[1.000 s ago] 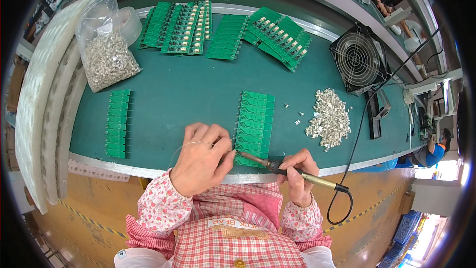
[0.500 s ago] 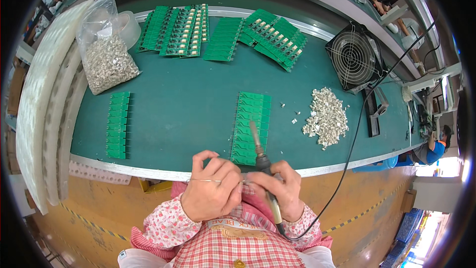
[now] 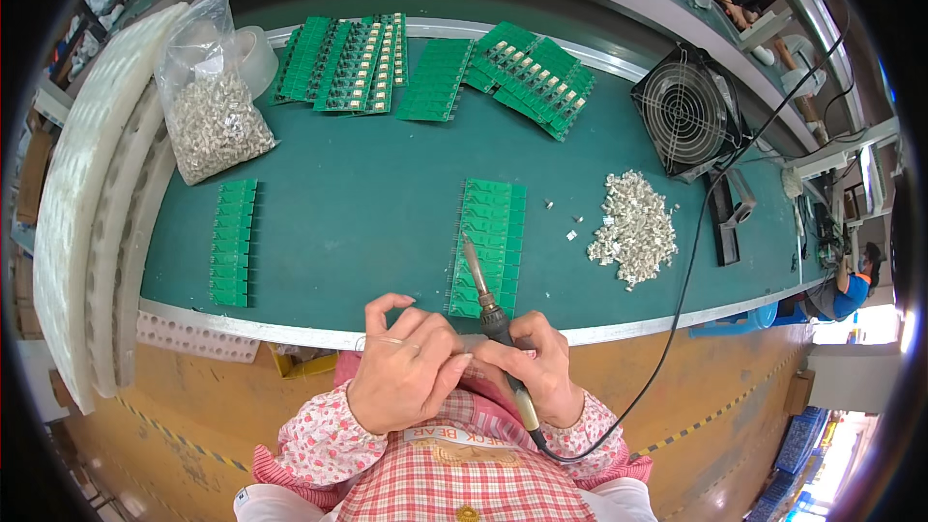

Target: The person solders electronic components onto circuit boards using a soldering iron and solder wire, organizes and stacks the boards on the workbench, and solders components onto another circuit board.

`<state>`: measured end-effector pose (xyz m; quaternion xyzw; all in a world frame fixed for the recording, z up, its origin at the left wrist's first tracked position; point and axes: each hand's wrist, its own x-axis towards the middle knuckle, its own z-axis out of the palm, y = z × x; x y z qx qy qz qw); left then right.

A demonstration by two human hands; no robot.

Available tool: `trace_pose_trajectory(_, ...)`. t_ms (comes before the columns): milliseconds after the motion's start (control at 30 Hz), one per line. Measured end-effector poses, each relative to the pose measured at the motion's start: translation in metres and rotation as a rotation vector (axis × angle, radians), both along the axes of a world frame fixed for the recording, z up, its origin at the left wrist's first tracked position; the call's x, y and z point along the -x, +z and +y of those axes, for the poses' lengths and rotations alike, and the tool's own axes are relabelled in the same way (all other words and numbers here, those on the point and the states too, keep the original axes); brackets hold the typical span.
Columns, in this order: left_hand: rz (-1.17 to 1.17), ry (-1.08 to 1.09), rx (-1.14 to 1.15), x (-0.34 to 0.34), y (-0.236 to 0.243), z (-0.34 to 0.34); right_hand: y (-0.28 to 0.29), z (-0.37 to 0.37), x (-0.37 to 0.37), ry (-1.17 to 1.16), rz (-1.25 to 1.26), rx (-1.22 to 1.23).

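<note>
My right hand [image 3: 546, 372] is closed around a soldering iron [image 3: 495, 321], its metal tip pointing up and away. That tip appears over a green circuit board panel [image 3: 501, 222] lying near the bench's front edge. A thin length of solder wire [image 3: 389, 339] runs through the fingers of my left hand [image 3: 401, 377], which are curled and pinched. Both hands meet at the fingertips in front of the edge. To the right of the panel lies a heap of small white connectors [image 3: 633, 232], with a few loose ones beside it.
Another green panel [image 3: 233, 244] lies at left. Stacked boards [image 3: 362, 63] line the back, some carrying white parts. A bag of connectors [image 3: 217, 126], a tape roll [image 3: 255, 60] and white foam sheets [image 3: 92, 203] stand left. At right are a black fan [image 3: 684, 108] and the iron's cable [image 3: 677, 319].
The soldering iron's tip has swung left across the panel. My hands have drawn closer together, and less of the solder wire shows.
</note>
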<state>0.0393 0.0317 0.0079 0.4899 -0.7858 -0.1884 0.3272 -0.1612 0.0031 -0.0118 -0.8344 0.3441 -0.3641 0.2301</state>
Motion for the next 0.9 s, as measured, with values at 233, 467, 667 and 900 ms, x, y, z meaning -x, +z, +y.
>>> trace_pose_trajectory(233,0.032,0.197,0.025,-0.028,-0.004,-0.008,0.003,-0.011,0.023,-0.126,-0.055,0.052)
trace_pose_trajectory(467,0.177,0.243,-0.059,-0.031,-0.012,-0.02,-0.005,0.004,0.029,-0.176,-0.69,-0.432)
trace_pose_trajectory(667,0.138,0.181,-0.059,-0.032,-0.014,-0.018,-0.009,0.002,0.028,-0.032,-0.753,-0.631)
trace_pose_trajectory(900,0.144,0.163,-0.05,-0.029,-0.014,-0.019,-0.009,0.001,0.029,-0.021,-0.718,-0.645)
